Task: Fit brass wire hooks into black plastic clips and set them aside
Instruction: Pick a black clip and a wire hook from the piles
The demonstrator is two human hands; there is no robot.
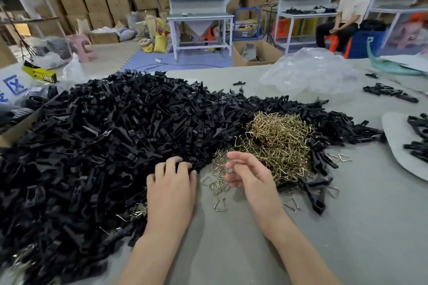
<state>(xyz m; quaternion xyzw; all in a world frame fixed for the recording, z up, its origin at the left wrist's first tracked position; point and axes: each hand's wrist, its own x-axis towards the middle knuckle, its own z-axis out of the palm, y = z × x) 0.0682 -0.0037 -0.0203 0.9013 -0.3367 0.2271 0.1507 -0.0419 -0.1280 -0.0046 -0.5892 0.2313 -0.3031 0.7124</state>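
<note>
Head-camera view of a worker at the sorting stage: the bent fingers [183,165] of the left hand [172,183] press their tips into the near edge of the black plastic clips [120,122], and it cannot be told whether they have closed on one. Just to their right, the right hand [251,176] hangs over scattered brass wire hooks [278,136], its forefinger and thumb loosely curled and apart, slightly blurred, with no hook plainly held.

A few stray hooks [220,203] lie on the grey table [231,250] between the two wrists. Beyond the right fingertips the hooks mound up. The clips spread in a far larger heap away from the left fingers and wrap round behind the hooks.

Both parts appear to be at the picking stage, with nothing yet joined. The next move looks to call for lifting a single clip free, pinching one hook out of the tangle, and bringing the two together between the hands.

Well off to the right, small batches of clips [391,92] sit apart near a crumpled clear bag [310,71].
</note>
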